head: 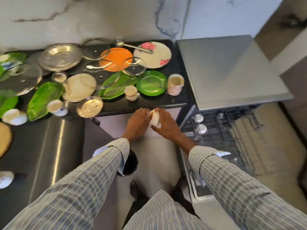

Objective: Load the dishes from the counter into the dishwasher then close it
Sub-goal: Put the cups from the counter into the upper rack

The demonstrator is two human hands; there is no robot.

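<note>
hands meet in front of the table [149, 103] edge, between it and the person's body, with a small white cup [154, 120] held between them. the left hand [137, 124] lies against the cup's left side, its fingers [144, 113] curved over it; the right hand [163, 124] wraps the cup from the right, its fingers [160, 112] curled round the top and thumb underneath. motion blur hides the exact grip. both arms wear striped sleeves. the cup hangs in the air below the table's front edge, just left of the dishwasher [232, 130], whose rack [221, 127] is pulled out; two white cups [200, 122] already sit in the rack's near left part. the rest of the dishes lie crowded on the dark table: an orange plate [116, 58], a floral plate [153, 54] with a ladle [132, 46] across it, a round green plate [152, 83], leaf-shaped green plates [114, 87], steel plates [61, 57], glass lids [133, 67], a steel lid [89, 107] at the front edge, and a printed mug [175, 83] at the right end near the dishwasher. more small cups [57, 107] stand among the plates at the left. behind the table rises a marble wall [83, 17].
</note>
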